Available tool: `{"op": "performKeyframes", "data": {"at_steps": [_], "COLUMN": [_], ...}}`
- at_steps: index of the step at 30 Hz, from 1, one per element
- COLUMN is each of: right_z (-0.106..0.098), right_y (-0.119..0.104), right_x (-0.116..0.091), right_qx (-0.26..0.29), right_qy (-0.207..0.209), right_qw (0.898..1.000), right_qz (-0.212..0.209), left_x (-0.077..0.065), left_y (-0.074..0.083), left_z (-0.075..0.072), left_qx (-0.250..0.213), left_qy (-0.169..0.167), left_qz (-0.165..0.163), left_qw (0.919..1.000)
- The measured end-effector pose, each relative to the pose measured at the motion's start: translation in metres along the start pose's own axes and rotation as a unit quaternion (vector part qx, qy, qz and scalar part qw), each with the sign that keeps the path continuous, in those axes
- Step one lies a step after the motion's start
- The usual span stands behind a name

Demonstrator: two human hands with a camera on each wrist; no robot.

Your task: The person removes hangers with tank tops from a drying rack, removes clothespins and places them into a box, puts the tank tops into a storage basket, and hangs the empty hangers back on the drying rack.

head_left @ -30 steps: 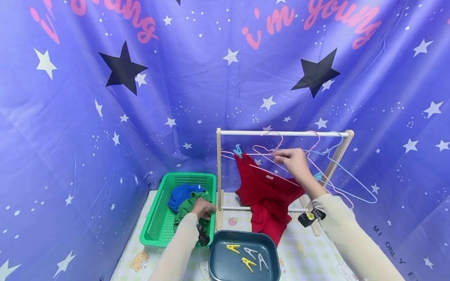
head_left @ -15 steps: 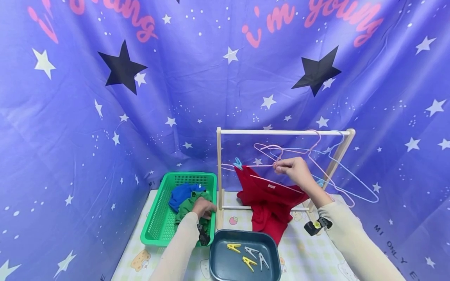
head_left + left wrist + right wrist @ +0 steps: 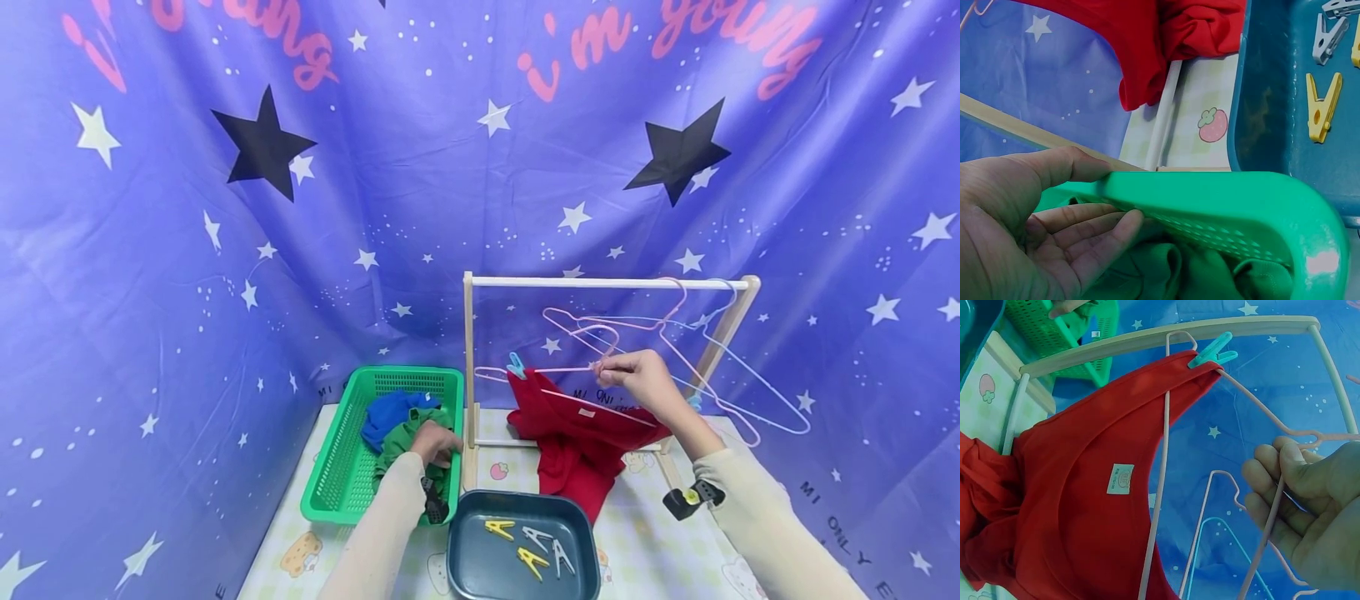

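Note:
My right hand [image 3: 637, 379] pinches a pink clothes hanger [image 3: 558, 369] just under its hook, and the hook is below the rack's rail. A red sleeveless top [image 3: 573, 454] hangs from this hanger, its lower part bunched down by the table. One light-blue clothespin [image 3: 1213, 351] clips a strap to the hanger's end; another clothespin [image 3: 695, 403] shows at the far end, partly behind the arm. My left hand [image 3: 1054, 219] grips the rim of the green basket [image 3: 1222, 187], thumb on the rim and fingers inside. Within it lie a green garment [image 3: 393, 446] and a blue garment [image 3: 386, 418].
A wooden rack [image 3: 570, 282] stands behind the top. Another pink hanger [image 3: 663, 321] and a light-blue hanger [image 3: 750, 379] hang on its right part. In front, a dark blue tray [image 3: 468, 575] holds yellow and grey clothespins [image 3: 532, 562]. A starry curtain [image 3: 420, 200] encloses the table.
The pink hanger's hook has come off the rail. My right hand has lowered it, with the red top, and drifted slightly right. My left hand has stayed at the basket.

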State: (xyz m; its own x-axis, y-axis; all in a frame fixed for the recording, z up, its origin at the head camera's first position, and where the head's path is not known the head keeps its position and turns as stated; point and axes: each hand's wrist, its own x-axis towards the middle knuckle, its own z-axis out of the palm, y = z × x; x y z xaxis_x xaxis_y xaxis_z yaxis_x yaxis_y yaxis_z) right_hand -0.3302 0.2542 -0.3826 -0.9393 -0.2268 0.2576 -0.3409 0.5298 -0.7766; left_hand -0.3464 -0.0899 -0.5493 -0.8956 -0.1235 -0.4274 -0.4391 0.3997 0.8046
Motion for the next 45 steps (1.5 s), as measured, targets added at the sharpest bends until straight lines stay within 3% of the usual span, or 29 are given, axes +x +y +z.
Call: {"op": "performKeyframes", "data": {"at_steps": [9,22,45], "right_z": [-0.002,-0.002,0.02], "right_y": [0.006,0.015,0.002], "right_x": [-0.006,-0.003,-0.001], "right_qx": [0.052,0.041,0.039], "right_qy": [-0.01,-0.025,-0.016], "right_qw": [0.999,0.999,0.999], "right_qz": [0.007,-0.01,-0.023], "left_x": [0.0,-0.002,-0.001], "left_y": [0.0,0.001,-0.002], "left_z": [0.0,0.0,0.0], "left_qx": [0.011,0.017,0.024], "left_qy": [0.0,-0.003,-0.003], "left_qz": [0.002,0.001,0.013], "left_qw": [0.9999,0.9998,0.9996]}}
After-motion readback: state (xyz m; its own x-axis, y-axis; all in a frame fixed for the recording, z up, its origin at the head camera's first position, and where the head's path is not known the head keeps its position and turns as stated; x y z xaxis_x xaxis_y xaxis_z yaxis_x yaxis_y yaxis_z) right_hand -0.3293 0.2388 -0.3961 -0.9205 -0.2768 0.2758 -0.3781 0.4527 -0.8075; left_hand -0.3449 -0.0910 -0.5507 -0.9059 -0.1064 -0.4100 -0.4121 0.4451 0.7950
